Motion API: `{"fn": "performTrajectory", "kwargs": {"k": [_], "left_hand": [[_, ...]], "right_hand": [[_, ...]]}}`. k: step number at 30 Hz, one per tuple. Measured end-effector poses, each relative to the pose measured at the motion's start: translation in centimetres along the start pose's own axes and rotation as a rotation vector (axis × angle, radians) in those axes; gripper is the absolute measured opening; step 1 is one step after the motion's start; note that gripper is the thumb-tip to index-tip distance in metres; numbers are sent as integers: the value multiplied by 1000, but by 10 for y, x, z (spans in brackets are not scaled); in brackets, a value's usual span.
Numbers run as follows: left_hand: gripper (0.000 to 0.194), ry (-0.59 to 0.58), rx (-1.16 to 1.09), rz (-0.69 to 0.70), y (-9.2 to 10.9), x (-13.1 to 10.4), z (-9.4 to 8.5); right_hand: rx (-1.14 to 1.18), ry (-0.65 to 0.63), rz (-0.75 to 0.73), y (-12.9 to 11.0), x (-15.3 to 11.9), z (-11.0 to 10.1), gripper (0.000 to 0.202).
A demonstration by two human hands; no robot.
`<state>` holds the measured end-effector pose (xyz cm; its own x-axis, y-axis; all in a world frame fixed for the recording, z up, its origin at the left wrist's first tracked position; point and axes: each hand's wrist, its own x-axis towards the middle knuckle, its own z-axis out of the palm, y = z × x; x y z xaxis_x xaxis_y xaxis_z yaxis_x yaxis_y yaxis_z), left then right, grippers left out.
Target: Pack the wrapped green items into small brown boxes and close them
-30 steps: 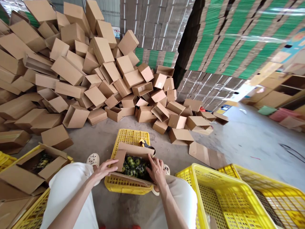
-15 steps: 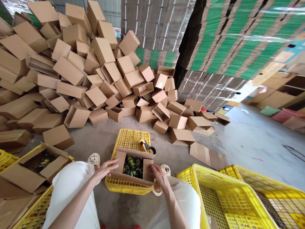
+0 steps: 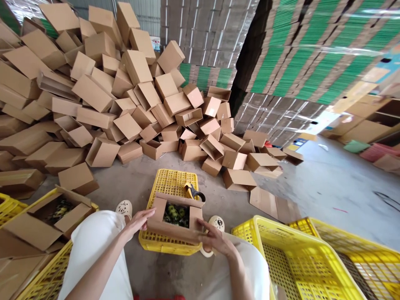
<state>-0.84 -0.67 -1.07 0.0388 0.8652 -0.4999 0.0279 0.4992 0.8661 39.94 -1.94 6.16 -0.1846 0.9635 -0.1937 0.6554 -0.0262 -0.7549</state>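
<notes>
A cardboard box [image 3: 160,209] sits on an upturned yellow crate [image 3: 168,179] in front of my knees. Its short end flaps are folded inward, and the long flaps lean part-way in. Through the gap show several dark green, shiny round items [image 3: 175,214]; their kind I cannot tell. My left hand [image 3: 139,219] rests against the box's left end with fingers stretched out. At the right end my right hand [image 3: 217,237] touches the box's near right corner, fingers spread. Behind the box, on the crate, lies a yellow and black tape dispenser [image 3: 192,191].
A large heap of cardboard boxes [image 3: 134,96] lies ahead. Yellow crates [image 3: 259,233] stand at my right. At my left, an open box [image 3: 34,227] with similar contents rests on another yellow crate [image 3: 59,266]. Stacks of flattened cardboard [image 3: 293,50] rise behind.
My right hand has moved from the box's right end flap to its near corner, its fingers spreading. The near and far long flaps have tilted further inward. My left hand stays at the left end.
</notes>
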Motion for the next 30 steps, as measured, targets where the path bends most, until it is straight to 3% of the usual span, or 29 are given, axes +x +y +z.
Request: {"fn": "performTrajectory", "kwargs": {"k": [3,6,10,14,17,21,24,30], "left_hand": [[93,26,-45,-34,-2,1,1],[86,65,18,19,-4,0,4],[90,32,41,152,-9,-3,8],[106,-17,18,159,-9,-6,8],[112,-30,2,149,-6,-8,8],[112,-33,2,148,-4,-11,8],[111,-53,9,139,-5,-10,9],[99,-50,112,180,-14,-2,7]], "right_hand": [[131,-13,-4,-6,12,11,54],[41,187,-38,-3,25,27,49],[19,295,-52,2,34,42,79],[70,218,-45,-5,35,37,104],[108,162,-64,-13,30,28,89],[-20,140,-82,-23,25,20,41],[-134,138,-88,-26,24,20,49],[-121,187,-104,-17,31,30,26]]}}
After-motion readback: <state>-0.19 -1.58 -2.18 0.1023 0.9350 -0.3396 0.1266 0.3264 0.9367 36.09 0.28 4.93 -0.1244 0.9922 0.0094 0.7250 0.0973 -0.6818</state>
